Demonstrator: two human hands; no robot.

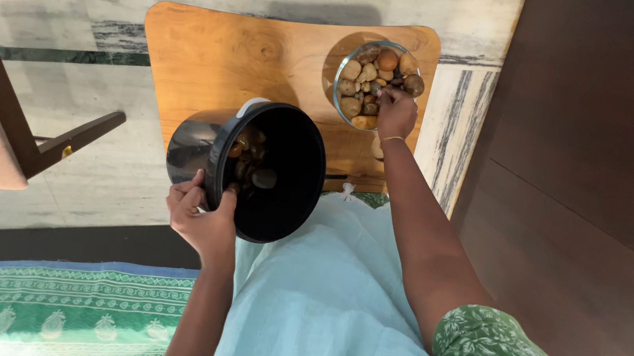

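View: one head-worn camera, no second view to share with.
Position: above the wooden table (220,54), on its near side.
Facing: steeply down, past the person's lap to the table and floor beyond.
Nearness: close, at arm's reach.

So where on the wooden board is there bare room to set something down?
The wooden board is bare across its left and middle, between the black pot and the glass bowl. It is crowded at right, where the right hand is in the bowl's stones. The left hand holds the pot.
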